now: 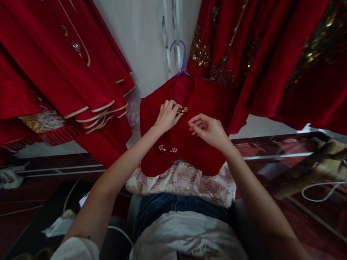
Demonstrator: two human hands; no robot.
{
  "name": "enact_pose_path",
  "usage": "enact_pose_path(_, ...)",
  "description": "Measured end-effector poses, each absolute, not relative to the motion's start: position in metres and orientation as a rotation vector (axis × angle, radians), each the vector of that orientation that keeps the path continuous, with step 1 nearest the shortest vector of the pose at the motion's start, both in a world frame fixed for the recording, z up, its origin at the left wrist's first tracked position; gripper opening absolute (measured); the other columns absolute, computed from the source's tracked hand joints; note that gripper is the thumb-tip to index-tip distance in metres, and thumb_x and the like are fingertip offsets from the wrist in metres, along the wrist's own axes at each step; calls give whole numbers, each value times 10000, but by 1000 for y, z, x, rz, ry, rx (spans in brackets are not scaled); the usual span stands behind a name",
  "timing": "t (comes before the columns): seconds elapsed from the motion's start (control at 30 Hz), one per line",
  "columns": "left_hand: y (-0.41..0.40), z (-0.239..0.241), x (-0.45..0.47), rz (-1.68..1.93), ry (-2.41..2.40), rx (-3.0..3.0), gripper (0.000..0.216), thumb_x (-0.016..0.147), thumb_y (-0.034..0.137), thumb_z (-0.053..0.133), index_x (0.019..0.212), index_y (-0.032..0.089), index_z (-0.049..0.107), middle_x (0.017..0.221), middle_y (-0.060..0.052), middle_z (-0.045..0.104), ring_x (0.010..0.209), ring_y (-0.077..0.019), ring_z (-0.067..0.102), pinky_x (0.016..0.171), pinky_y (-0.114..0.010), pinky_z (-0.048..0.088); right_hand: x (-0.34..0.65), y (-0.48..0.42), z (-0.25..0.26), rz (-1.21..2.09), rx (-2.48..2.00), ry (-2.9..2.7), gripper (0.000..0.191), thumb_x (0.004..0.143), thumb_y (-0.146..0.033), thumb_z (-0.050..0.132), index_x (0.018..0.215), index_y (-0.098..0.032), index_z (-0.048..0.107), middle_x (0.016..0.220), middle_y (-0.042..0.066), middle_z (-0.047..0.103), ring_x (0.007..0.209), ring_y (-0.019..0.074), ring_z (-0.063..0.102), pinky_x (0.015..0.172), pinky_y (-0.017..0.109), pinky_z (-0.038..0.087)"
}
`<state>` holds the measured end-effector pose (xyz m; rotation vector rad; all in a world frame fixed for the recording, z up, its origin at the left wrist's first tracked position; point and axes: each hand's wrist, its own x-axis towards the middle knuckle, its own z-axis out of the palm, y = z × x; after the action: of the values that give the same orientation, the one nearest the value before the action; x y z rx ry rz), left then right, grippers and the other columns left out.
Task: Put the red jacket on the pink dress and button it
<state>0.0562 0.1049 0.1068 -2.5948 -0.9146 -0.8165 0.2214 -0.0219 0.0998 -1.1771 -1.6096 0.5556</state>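
A short red velvet jacket (203,101) on a blue hanger (181,58) lies across my lap, over a pale patterned cloth (182,181). My left hand (167,116) has its fingers curled on the jacket's front edge, pinching at a small pearl and gold clasp (183,110). My right hand (208,130) sits just to the right of it on the other front edge, fingers bent in a pinch on the red fabric. Two more pearl buttons (167,148) show lower on the jacket's left panel.
Red gowns with cream piping (87,89) hang at the left, and red gowns with gold embroidery (276,43) hang at the right. A white wall (147,37) stands behind. White cables (324,188) lie on the dark reflective floor at the right and a crumpled white paper (59,226) at the left.
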Motion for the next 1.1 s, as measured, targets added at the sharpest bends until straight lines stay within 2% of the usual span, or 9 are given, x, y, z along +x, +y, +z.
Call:
enact_pose_path(0.1, 110, 112, 66, -746, -881, -2615, 238, 948, 316, 483, 1022, 152, 638, 1094, -116, 553, 1066, -261, 468, 874, -406, 418, 222, -22, 100, 552, -1178, -1623, 233, 868, -388, 581, 968, -183, 625, 780, 31, 696, 644, 133, 686, 608, 251, 569)
enact_pose_path(0.37, 110, 116, 71, -662, -921, -2585, 244, 943, 321, 488, 1026, 128, 612, 1118, -144, 546, 1080, -287, 465, 851, -423, 424, 223, -21, 99, 557, -1176, -1625, 228, 859, -388, 586, 961, -188, 628, 776, 30, 699, 640, 140, 688, 604, 259, 567)
enact_pose_path(0.5, 111, 116, 69, -762, -939, -2654, 184, 916, 313, 534, 993, 158, 596, 1053, -102, 594, 1020, -255, 498, 848, -394, 413, 222, -20, 98, 575, -1185, -1638, 226, 865, -388, 573, 963, -190, 622, 781, 33, 700, 649, 145, 687, 597, 264, 566)
enact_pose_path(0.63, 117, 117, 65, -839, -796, -2699, 123, 916, 280, 529, 942, 175, 587, 919, -48, 648, 933, -204, 545, 916, -383, 379, 215, -19, 91, 565, -1200, -1702, 192, 878, -366, 559, 956, -204, 625, 773, 24, 700, 668, 152, 685, 630, 286, 571)
enact_pose_path(0.73, 120, 119, 64, -804, -668, -2652, 157, 941, 258, 471, 896, 184, 602, 826, -30, 659, 887, -182, 578, 993, -390, 333, 212, -11, 84, 375, -1203, -1716, 185, 873, -368, 569, 953, -218, 644, 933, 52, 706, 867, 187, 681, 773, 342, 576)
enact_pose_path(0.83, 120, 123, 64, -730, -597, -2598, 250, 972, 264, 382, 938, 172, 612, 802, -45, 672, 840, -175, 610, 1045, -401, 294, 209, 11, 83, 150, -1172, -1531, 315, 872, -429, 566, 1094, -209, 611, 1172, 108, 640, 1115, 226, 599, 978, 417, 502)
enact_pose_path(0.93, 116, 128, 66, -602, -687, -2599, 341, 983, 266, 305, 1067, 104, 593, 837, -108, 697, 789, -191, 640, 965, -389, 361, 199, 44, 90, 248, -1077, -1428, 472, 934, -496, 424, 1304, -207, 464, 1343, 134, 538, 1252, 194, 524, 1074, 393, 429)
enact_pose_path(1.0, 115, 131, 67, -453, -830, -2592, 364, 964, 251, 314, 1076, 67, 607, 860, -158, 709, 788, -220, 659, 875, -380, 400, 188, 63, 95, 403, -1104, -1436, 555, 964, -515, 303, 1399, -176, 355, 1439, 159, 451, 1338, 191, 449, 1107, 397, 389)
enact_pose_path(1.1, 122, 132, 64, -220, -1068, -2522, 294, 885, 194, 418, 924, 81, 686, 869, -191, 721, 848, -266, 671, 847, -394, 399, 175, 76, 96, 383, -1349, -1377, 758, 925, -600, 330, 1468, -80, 234, 1513, 251, 303, 1444, 302, 262, 1138, 537, 280)
